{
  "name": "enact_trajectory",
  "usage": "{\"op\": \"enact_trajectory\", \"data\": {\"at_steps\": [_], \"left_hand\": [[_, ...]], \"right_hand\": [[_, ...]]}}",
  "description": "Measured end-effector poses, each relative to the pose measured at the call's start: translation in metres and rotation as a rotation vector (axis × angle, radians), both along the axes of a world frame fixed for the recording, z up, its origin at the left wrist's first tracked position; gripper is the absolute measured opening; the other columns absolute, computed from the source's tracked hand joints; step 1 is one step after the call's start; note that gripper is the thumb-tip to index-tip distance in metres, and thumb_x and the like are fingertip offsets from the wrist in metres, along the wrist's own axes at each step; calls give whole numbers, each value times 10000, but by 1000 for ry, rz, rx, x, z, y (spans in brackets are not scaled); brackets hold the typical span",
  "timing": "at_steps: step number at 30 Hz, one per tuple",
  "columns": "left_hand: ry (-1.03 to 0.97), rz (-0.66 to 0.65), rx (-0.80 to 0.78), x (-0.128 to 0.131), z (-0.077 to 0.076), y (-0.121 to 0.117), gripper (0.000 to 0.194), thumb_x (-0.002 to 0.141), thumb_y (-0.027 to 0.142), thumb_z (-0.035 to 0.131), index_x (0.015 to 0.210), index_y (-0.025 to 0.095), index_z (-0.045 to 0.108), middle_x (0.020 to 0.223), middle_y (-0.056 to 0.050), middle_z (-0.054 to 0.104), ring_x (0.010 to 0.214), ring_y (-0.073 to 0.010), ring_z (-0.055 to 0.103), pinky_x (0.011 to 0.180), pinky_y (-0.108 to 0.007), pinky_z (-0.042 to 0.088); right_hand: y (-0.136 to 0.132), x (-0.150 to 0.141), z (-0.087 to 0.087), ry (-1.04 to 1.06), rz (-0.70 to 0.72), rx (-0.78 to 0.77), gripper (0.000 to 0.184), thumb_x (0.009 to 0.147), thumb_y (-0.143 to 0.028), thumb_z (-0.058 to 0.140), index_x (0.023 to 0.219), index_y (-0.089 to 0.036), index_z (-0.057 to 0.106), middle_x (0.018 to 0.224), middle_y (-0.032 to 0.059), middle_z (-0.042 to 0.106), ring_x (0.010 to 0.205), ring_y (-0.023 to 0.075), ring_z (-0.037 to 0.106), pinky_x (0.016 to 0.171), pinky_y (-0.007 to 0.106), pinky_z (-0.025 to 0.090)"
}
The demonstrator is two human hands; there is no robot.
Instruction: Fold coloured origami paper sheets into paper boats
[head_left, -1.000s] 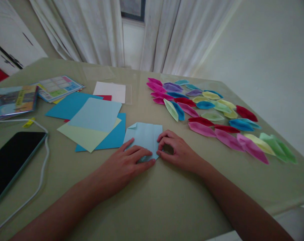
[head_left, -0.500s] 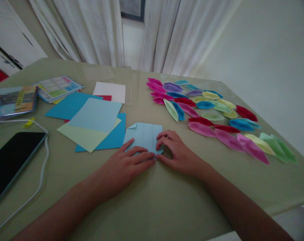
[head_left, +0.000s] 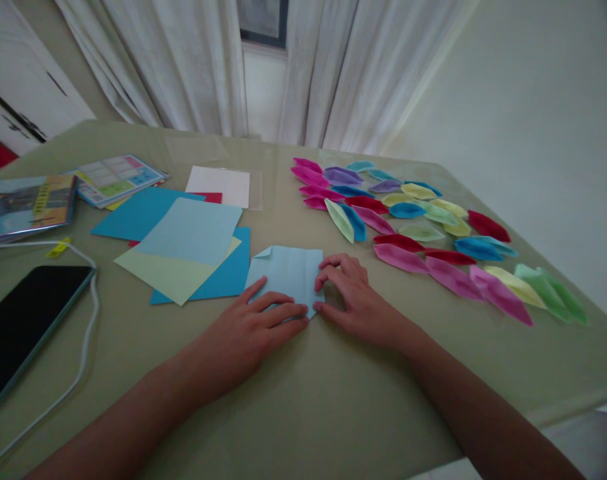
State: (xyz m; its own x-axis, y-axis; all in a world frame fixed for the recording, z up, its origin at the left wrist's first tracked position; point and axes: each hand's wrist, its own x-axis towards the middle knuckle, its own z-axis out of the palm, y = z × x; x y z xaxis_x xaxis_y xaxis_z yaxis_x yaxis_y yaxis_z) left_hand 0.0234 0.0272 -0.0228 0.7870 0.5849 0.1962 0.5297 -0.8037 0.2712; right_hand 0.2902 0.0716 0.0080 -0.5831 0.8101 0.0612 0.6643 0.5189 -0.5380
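Observation:
A light blue sheet of origami paper [head_left: 296, 267] lies on the table in front of me, with creases running down it and a small folded flap at its far left corner. My left hand [head_left: 263, 317] rests flat over its near left part, fingers stretched out and spread, holding nothing. At the paper's right edge, my right hand [head_left: 351, 293] is curled, thumb and fingertips on the near right corner, which looks folded in. The left fingers hide part of the near edge.
Loose paper sheets [head_left: 191, 230] in blue, pale green and white lie left of centre. Folded paper pieces [head_left: 403, 260] in many colours spread across the right. A phone [head_left: 31, 327], a white cable [head_left: 86, 340] and booklets [head_left: 28, 207] sit at the left.
My right thumb and fingers have shifted around the paper's near right corner, which now looks folded over. My left hand has stayed nearly still on the sheet.

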Motion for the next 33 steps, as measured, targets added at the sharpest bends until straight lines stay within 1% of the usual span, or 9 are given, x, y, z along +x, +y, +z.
{"op": "enact_trajectory", "data": {"at_steps": [8, 13, 18, 22, 25, 27, 30, 31, 33], "left_hand": [[-4, 0, -4, 0, -1, 0, 568, 967, -16, 520, 1461, 257, 581, 1495, -31, 665, 1359, -251, 574, 1301, -594, 175], [-31, 1, 10, -1, -1, -2, 489, 1002, 46, 543, 1438, 262, 588, 1484, -16, 668, 1355, -241, 572, 1321, -568, 112], [-31, -40, 60, 0, 7, -3, 351, 1061, 145, 520, 1374, 261, 627, 1277, -23, 743, 1271, -210, 637, 1338, -542, 42], [-63, 56, 137, -4, 11, 2, 220, 1084, 249, 531, 1201, 226, 715, 1168, -45, 761, 1238, -220, 673, 1328, -521, 174], [-63, 199, 249, -9, 9, 9, 214, 1073, 201, 532, 1057, 187, 746, 1167, -73, 780, 1232, -264, 684, 1285, -544, 280], [-67, 245, 284, -10, 8, 12, 214, 1065, 177, 538, 1122, 183, 744, 1219, -83, 779, 1216, -274, 691, 1231, -543, 365], [-73, 212, 257, -7, 6, 11, 256, 1071, 216, 549, 1262, 204, 718, 1278, -82, 766, 1159, -270, 704, 1107, -505, 491], [-67, 204, 247, -6, 6, 10, 260, 1072, 231, 551, 1269, 208, 720, 1278, -83, 765, 1139, -276, 706, 1068, -501, 515], [-53, 221, 238, -4, 6, 8, 252, 1066, 250, 561, 1243, 204, 734, 1259, -91, 766, 1115, -300, 702, 1017, -512, 540]], "right_hand": [[1, 3, -1, -25, -4, -26, 141, 976, -187, 639, 1091, -262, 605, 1331, 99, 535, 1281, 312, 501, 1111, 557, 398], [2, 3, -1, -11, 2, 41, 160, 952, -173, 658, 1089, -248, 623, 1365, 112, 559, 1330, 313, 496, 1133, 548, 372], [8, 4, -2, 5, -4, 153, 183, 946, -125, 634, 1098, -225, 656, 1325, 98, 677, 1259, 293, 576, 1100, 503, 373], [11, 5, -4, -44, 3, 209, 175, 960, -131, 632, 1101, -204, 704, 1173, 87, 756, 1125, 287, 639, 1032, 482, 383], [9, 3, -2, -74, 35, 221, 114, 1004, -186, 632, 1044, -195, 739, 1041, 73, 773, 1020, 265, 662, 971, 460, 390], [7, 2, -1, -61, 74, 202, 116, 1008, -282, 685, 1061, -201, 748, 1044, 67, 769, 1017, 262, 662, 968, 454, 396], [5, 1, -3, -19, 137, 169, 389, 922, -459, 808, 1202, -203, 723, 1184, 89, 742, 1115, 283, 647, 1009, 454, 413], [5, 1, -4, -12, 158, 164, 446, 905, -481, 823, 1235, -201, 711, 1216, 94, 732, 1139, 286, 642, 1019, 452, 420], [5, 1, -6, -8, 183, 170, 389, 944, -434, 790, 1242, -199, 704, 1224, 93, 729, 1145, 276, 643, 1023, 442, 433]]}}
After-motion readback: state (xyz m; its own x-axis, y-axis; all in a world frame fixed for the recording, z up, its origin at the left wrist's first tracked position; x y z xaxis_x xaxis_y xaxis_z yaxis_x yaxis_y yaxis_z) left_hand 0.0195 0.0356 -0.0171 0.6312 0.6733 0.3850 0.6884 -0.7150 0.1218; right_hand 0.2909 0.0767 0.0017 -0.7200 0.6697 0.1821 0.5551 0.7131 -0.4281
